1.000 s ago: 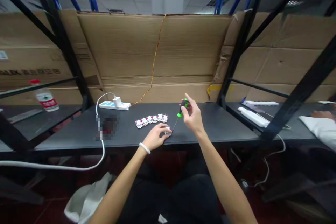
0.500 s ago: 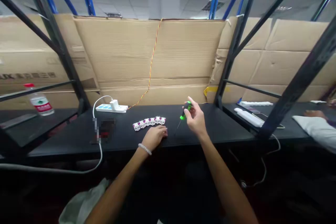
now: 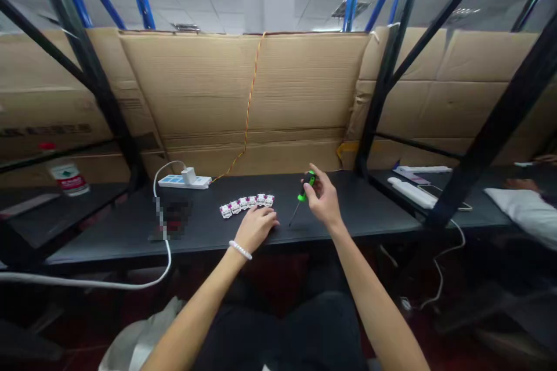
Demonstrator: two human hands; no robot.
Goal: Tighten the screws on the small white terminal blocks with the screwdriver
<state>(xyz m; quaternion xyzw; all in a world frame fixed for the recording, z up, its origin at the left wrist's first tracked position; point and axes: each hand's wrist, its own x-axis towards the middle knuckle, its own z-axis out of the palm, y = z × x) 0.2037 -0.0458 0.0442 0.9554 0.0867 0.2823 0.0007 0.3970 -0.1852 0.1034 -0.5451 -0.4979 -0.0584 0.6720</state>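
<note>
My right hand grips a screwdriver by its black and green handle, between thumb and fingers. Its thin shaft slants down and left, the tip close to the black table. My left hand, with a pale beaded bracelet at the wrist, rests on the table near its front edge. The fingers lie loosely stretched, and I see nothing held in them. Just beyond those fingers, a curved row of several small white and purple pieces lies on the table; their exact kind is too small to tell.
A white power strip with a plugged-in charger stands at the back left, its white cable hanging over the front edge. A blurred dark patch lies beside it. Metal posts flank the table. A person's sleeve shows far right.
The view has shifted slightly and brightened below. Both hands stay almost in place; the screwdriver remains in my right hand and the row of pieces has not visibly moved.
</note>
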